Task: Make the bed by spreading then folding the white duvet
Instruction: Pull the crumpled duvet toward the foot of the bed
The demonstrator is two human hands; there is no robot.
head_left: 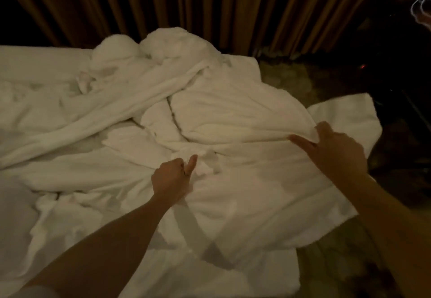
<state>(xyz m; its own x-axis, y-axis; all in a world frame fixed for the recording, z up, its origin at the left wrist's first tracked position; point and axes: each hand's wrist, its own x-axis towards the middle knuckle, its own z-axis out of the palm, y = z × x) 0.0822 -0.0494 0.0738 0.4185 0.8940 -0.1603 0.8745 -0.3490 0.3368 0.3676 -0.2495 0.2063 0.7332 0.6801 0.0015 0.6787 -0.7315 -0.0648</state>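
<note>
The white duvet [233, 111] lies crumpled in thick folds across the bed [28, 69], bunched toward the bed's far right corner. My left hand [173, 177] grips a fold of the duvet near the middle, fingers curled and thumb up. My right hand [335, 148] pinches a raised edge of the duvet at the right side, lifting it a little off the layer below. A flat corner of the duvet hangs past the bed's right edge.
Brown pleated curtains [210, 6] hang behind the bed. Patterned carpet [326, 262] shows to the right of the bed. Two rounded white bundles [149, 46] sit at the far side of the bed. The room is dim.
</note>
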